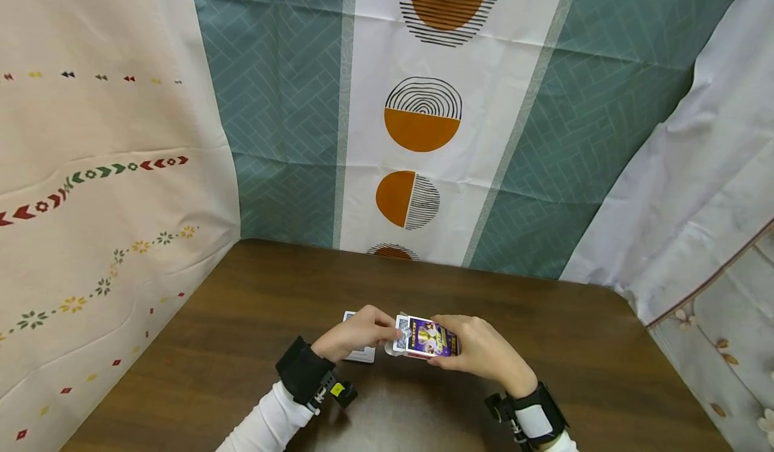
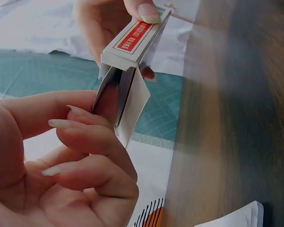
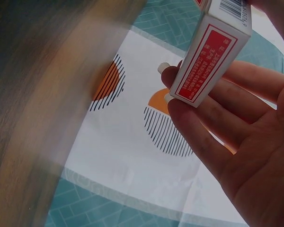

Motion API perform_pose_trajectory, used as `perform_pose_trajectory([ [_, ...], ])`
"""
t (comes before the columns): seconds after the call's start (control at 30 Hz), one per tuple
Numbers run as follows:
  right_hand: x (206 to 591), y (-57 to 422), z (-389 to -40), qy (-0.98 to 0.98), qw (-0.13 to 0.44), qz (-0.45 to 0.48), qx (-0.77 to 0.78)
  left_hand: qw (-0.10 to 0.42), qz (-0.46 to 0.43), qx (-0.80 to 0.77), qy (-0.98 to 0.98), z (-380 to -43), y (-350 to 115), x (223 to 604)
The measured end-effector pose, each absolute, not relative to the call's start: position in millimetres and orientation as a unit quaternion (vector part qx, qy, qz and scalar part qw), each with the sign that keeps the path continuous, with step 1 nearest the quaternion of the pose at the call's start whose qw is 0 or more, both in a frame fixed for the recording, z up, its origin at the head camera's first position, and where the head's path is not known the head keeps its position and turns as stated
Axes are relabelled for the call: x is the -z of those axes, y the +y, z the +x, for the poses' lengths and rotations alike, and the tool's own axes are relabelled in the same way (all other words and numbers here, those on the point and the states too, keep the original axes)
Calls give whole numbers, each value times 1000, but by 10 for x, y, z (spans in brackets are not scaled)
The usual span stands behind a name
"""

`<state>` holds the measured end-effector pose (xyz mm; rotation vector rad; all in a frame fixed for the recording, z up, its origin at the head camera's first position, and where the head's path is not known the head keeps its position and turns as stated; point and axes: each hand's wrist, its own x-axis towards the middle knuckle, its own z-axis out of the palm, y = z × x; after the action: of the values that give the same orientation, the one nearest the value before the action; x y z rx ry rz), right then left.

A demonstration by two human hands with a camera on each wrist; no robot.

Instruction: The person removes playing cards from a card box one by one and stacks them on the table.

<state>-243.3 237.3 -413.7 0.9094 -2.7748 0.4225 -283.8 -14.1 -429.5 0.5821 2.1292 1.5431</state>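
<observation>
My right hand (image 1: 482,346) holds a purple playing-card box (image 1: 431,338) above the table, thumb and fingers on opposite sides. In the right wrist view, the box's white side has a red printed panel (image 3: 206,66). The box's left end is open, with its flaps spread. From that end stick out some playing cards (image 1: 402,331), and my left hand (image 1: 361,333) pinches them between thumb and forefinger. In the left wrist view its other fingers (image 2: 92,137) curl beside the open flap (image 2: 132,111). Partly hidden under the left hand, a stack of playing cards (image 1: 363,354) lies on the table.
The brown wooden table (image 1: 290,291) reaches back to a teal and white patterned curtain (image 1: 290,136). Cream cloth (image 1: 121,237) hangs along the left side, white cloth (image 1: 665,203) along the right. A black camera strap (image 1: 305,371) circles the left wrist, another strap (image 1: 535,415) the right.
</observation>
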Motion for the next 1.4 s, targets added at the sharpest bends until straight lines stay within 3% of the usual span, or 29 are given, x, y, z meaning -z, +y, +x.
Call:
perform_pose_trajectory([
  [0.67,4114,2436,-2458,-937,84,300,-160,187,203,-543,793,-2906,-300,4220],
  [1.03,4120,2453,-2459,-938,88,295,-159,234,202,-579,754,-2937,-453,4162],
  [1.4,4140,2447,-2466,-938,88,297,-158,167,185,-581,775,-3008,-570,4144],
])
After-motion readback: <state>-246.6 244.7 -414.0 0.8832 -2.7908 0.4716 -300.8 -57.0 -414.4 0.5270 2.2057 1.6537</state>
